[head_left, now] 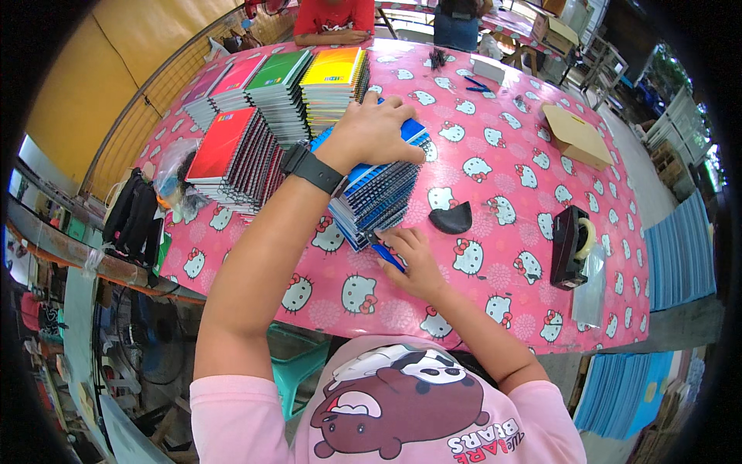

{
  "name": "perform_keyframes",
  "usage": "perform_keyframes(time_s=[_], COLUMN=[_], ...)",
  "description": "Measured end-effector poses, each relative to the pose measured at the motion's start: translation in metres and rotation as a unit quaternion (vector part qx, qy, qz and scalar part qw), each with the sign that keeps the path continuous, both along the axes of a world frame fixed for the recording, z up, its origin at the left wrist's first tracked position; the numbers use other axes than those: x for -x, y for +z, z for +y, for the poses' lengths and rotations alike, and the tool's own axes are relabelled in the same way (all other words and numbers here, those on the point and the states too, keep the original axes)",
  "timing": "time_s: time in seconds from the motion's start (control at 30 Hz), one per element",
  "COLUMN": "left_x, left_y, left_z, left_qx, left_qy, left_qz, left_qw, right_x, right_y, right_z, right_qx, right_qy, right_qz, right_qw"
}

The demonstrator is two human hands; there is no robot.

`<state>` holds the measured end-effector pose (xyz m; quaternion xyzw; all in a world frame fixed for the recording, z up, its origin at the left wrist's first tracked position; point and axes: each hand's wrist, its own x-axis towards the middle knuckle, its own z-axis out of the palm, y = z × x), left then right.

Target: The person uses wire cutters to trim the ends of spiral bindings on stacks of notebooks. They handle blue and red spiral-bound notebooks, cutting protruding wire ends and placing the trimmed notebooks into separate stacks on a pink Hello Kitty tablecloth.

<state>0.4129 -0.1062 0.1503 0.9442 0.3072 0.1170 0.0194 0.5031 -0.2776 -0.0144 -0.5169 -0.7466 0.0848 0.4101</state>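
Observation:
A stack of blue spiral notebooks (369,203) stands in front of me at the middle of the pink tablecloth. My left hand (374,131) lies over the top of this stack, its fingers at the far edge and its thumb at the right side, gripping it. Low at the near corner of the stack, my right hand (417,261) holds blue-handled pliers (388,258), their tip against the lower notebooks' wire spirals. The jaws are too small to make out.
Left and behind stand stacks of red (232,158), green (278,93) and yellow notebooks (334,81). On the right are a black half-round piece (450,218), a tape dispenser (570,247) and a cardboard piece (577,136). A person in red (335,19) sits across the table.

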Motion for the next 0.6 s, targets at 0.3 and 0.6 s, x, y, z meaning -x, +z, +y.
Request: perform_keyframes(time_s=[0.3,0.6], left_x=[-0.001,0.0], left_y=[0.001,0.0], left_z=[-0.001,0.002], left_qx=[0.003,0.01], left_qy=[-0.001,0.007], left_qz=[0.003,0.011], left_qw=[1.0,1.0], right_x=[-0.012,0.004], right_y=[-0.017,-0.004], right_z=[0.007,-0.002], right_qx=[0.424,0.036], right_qy=[0.192,0.015], right_qz=[0.539,0.017], right_qw=[0.702,0.999])
